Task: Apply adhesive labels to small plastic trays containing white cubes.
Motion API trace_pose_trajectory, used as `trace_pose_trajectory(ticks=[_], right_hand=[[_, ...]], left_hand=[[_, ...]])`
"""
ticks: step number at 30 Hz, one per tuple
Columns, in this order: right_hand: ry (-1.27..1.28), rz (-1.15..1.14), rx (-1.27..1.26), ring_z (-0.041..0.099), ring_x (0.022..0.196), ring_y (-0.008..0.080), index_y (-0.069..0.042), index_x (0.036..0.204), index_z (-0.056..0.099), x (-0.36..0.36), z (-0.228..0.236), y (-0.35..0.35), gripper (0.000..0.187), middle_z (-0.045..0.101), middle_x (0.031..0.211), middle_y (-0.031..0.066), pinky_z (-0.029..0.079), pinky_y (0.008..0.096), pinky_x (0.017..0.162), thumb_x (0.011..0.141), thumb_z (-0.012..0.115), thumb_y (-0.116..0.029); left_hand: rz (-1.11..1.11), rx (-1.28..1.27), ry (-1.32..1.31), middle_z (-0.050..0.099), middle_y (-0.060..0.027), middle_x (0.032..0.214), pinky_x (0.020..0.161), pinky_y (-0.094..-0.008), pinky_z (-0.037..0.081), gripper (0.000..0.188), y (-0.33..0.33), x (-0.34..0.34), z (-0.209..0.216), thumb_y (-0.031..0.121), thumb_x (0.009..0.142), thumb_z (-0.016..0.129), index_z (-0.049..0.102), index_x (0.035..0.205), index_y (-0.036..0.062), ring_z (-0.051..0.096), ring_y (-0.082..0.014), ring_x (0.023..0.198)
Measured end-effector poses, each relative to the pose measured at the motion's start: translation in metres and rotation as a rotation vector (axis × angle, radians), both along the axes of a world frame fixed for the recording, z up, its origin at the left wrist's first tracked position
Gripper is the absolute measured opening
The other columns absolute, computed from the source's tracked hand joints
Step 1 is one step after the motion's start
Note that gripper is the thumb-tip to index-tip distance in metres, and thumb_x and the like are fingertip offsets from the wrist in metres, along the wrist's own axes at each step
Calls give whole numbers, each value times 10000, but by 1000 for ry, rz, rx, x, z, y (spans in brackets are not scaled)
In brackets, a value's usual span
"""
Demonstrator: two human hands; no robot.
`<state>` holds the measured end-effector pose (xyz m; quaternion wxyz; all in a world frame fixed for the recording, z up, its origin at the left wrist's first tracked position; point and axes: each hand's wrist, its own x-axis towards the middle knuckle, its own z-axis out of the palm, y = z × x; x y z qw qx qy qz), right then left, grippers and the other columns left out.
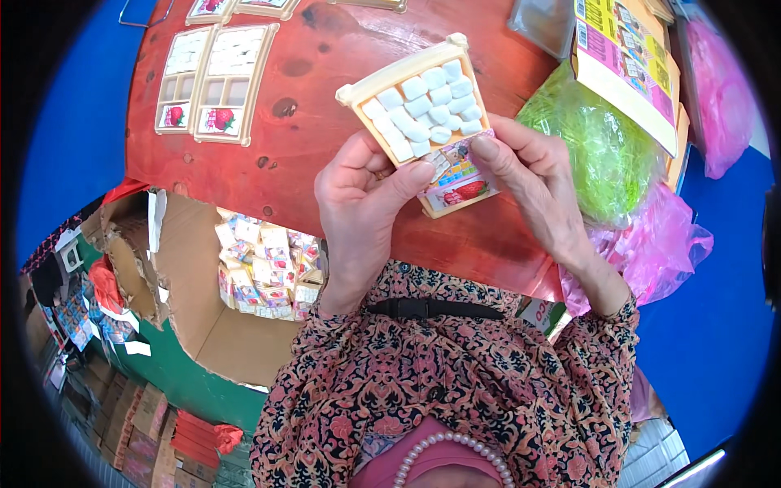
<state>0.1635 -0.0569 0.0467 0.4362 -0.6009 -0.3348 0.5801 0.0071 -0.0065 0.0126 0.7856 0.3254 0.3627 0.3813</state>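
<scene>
Above the table's near part, both hands hold a small cream plastic tray [350,94], tilted. White pillow-shaped pieces [431,102] fill its upper compartment in rows. A printed card [462,172] with a strawberry picture covers the lower part. My left hand [354,191] grips the tray's left side, its thumb on the front near the card. My right hand [537,183] holds the right side, with the thumb pressed at the card's upper edge. The fingers behind the tray are mostly hidden.
Similar trays [232,89] lie at the far left of the red table [301,163]. A cardboard box [236,342] at the left holds many small packs. To the right are a green plastic bag [606,146], yellow-and-pink printed cards [630,73] and pink bags [651,236].
</scene>
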Motion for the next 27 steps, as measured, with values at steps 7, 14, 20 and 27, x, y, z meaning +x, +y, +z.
trace_pose_trajectory(ticks=[7,14,20,27], right_hand=[[124,8,10,565,829,76,35,1107,560,9,-17,0,306,630,941,45,452,216,746,919,500,-199],[599,-168,48,553,987,142,39,1186,479,21,-29,-7,365,564,1144,118,437,283,889,908,502,-197],[774,-227,119,548,923,135,37,1176,470,36,-38,-14,385,561,1002,91,461,258,817,889,529,-214],[990,-94,321,542,821,117,64,1224,411,27,-45,-12,511,517,893,48,488,242,729,902,474,-327]], left_hand=[[-14,-21,-29,602,-148,1013,823,-267,482,366,-6,-1,8,-54,773,630,490,1110,-88,586,-157,929],[-152,249,-77,566,-105,1028,811,-248,449,440,-10,13,7,23,751,688,501,1141,-58,552,-147,927],[-189,319,-170,529,-124,1031,788,-260,464,343,-16,31,11,19,796,626,524,1117,-46,552,-173,929],[-160,585,25,536,-117,991,724,-224,460,273,-22,45,4,-64,800,571,546,1072,-64,549,-132,830]])
